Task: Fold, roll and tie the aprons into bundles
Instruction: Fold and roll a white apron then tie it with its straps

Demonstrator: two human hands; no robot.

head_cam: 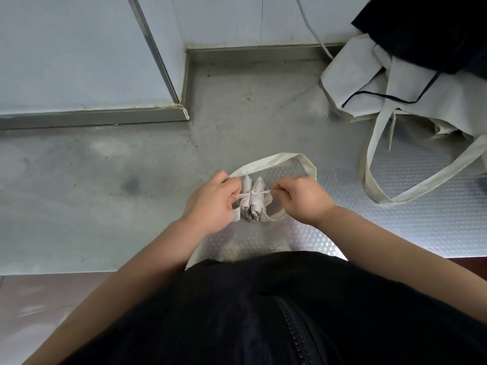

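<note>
Apron bundle (253, 204) lay rolled on the worktop (105, 206), left hand (210, 204) and right hand (303, 198) each keeping a pinching grip on its tie (261, 192), apparently knotting (unfolded aprons (369, 83) waited nearby).

You have two hands at work, your left hand (210, 204) and your right hand (303, 200). Between them lies one rolled apron bundle (253, 204), crossed by one thin tie (259, 192); you pinch its two ends, one in each hand. One strap loop (276, 158) arcs just beyond your knuckles. Well beyond your right hand sits one heap of pale aprons (369, 83), its count unclear, under one dark cloth (427, 27).
</note>
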